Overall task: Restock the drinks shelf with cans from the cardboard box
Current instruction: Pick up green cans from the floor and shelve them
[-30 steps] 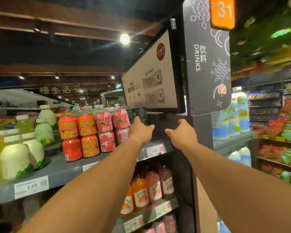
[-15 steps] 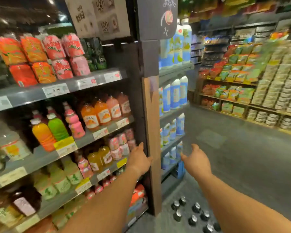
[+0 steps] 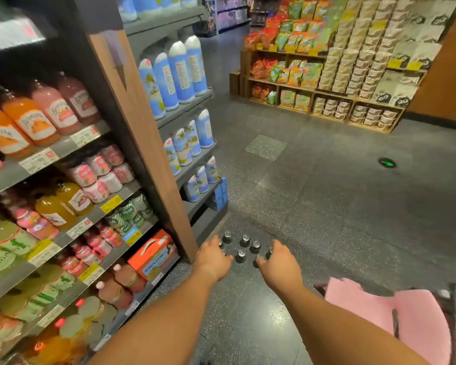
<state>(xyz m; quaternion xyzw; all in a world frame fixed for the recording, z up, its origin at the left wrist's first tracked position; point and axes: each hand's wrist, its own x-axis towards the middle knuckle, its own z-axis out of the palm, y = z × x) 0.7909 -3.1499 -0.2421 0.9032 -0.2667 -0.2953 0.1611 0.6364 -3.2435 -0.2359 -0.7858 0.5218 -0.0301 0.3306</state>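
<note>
Change since earlier frame: view has dropped from the upper shelves to the floor; both hands have come down from shelf height to the cans.
Cans (image 3: 244, 248): dark cans with silver tops, standing upright on the floor just beside the foot of the shelving end panel (image 3: 142, 143).
Count: six or seven can tops show; others may be hidden under the hands, so the total is uncertain.
Cardboard box: not seen in this view.
Left hand (image 3: 213, 258): palm down over the near-left edge of the cluster, fingers loosely curled; whether it has hold of a can cannot be told.
Right hand (image 3: 281, 263): palm down over the near-right edge of the cluster, fingers spread and bent; fingertips at can tops, a closed grasp not confirmed.
Drinks shelf (image 3: 90, 206): tiers of bottled juices and small cans along the left, largely full; the gap meant for these cans is not visible.
Progress, as judged: cans remain on the floor, so restocking is unfinished; pick-up is the step in hand.
Beyond: snack display (image 3: 313, 64) across the aisle; pink fabric (image 3: 406, 312) at lower right.
</note>
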